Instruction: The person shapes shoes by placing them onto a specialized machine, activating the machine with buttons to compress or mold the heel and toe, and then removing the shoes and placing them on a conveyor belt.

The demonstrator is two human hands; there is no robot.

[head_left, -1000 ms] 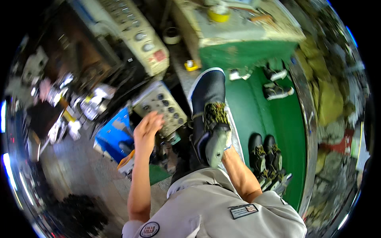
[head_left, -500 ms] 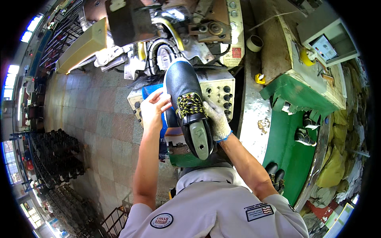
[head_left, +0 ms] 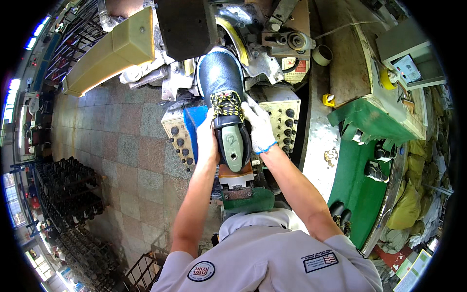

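As the head view looks down past my pale grey shirt, both my hands are closed on a black shoe [head_left: 220, 78], one on either flank. My bare left hand [head_left: 208, 138] grips its left side near the heel, some fingertips hidden against the leather. My right hand [head_left: 258, 121], in a white glove with a blue cuff edge, presses the opposite side, its fingers lying along the upper beside the yellow-and-black laces [head_left: 227, 103]. The shoe points away from me, its toe between the metal plates of a machine [head_left: 265, 68], just beside a curved yellow strip [head_left: 234, 41]. A grey-green last [head_left: 232, 146] fills the opening, its heel end toward me, above a brown support [head_left: 236, 171]; whether they touch, I cannot tell. Knobbed control panels stand left [head_left: 177, 134] and right [head_left: 278, 117] of my hands. Off to my right, more dark shoes [head_left: 340, 214] stand in a green trough [head_left: 357, 170].
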